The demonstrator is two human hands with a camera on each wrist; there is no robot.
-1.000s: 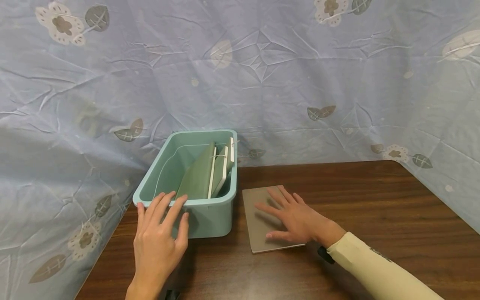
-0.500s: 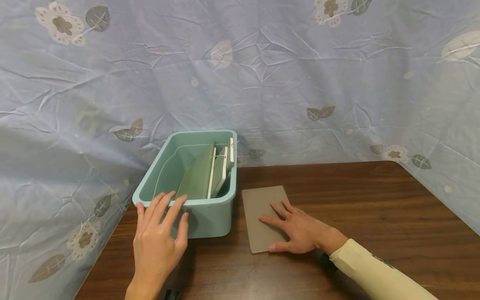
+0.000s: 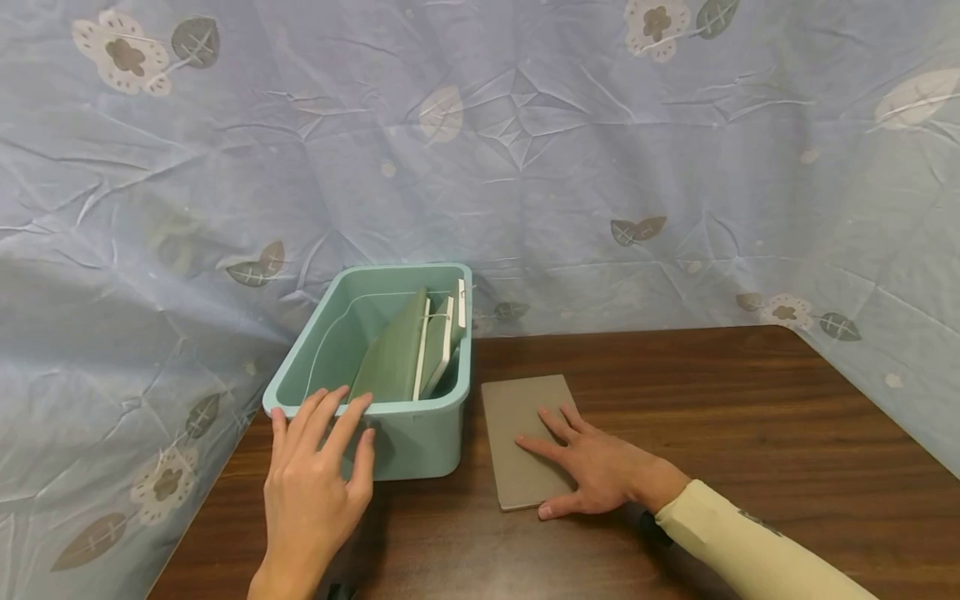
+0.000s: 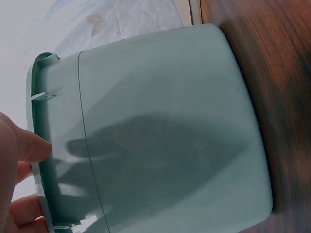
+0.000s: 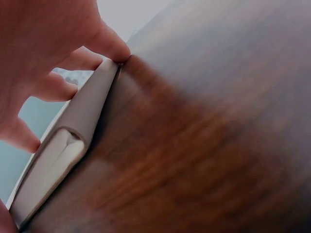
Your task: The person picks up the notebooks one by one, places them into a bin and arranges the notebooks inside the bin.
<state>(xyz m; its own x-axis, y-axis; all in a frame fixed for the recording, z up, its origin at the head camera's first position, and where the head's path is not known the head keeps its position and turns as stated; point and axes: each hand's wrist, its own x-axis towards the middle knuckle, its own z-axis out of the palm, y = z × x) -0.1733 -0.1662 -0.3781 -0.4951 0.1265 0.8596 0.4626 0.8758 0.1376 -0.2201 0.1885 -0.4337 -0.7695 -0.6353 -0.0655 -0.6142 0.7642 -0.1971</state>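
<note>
In the head view a grey-brown notebook (image 3: 517, 417) lies closed on the table. My right hand (image 3: 600, 467) rests on its cover with fingers spread, the thumb at the near edge. The right wrist view shows the notebook's rounded spine (image 5: 92, 102) and page ends, with fingertips touching the cover and the spine's far end. My left hand (image 3: 315, 492) rests at the near rim of a green plastic bin (image 3: 420, 446), fingers loosely bent over the rim. From the left wrist, the thumb lies against the bin's outer wall (image 4: 160, 121) just under the rim.
Green file folders or books with white edges (image 3: 393, 358) lean inside the bin, toward its right wall. A dark wooden table (image 3: 712, 400) extends right. Patterned fabric (image 3: 540, 183) hangs behind and along both sides.
My right hand has shifted slightly right and toward me, settling lower on the notebook with its thumb at the near edge. The left hand has stayed at the bin rim.
</note>
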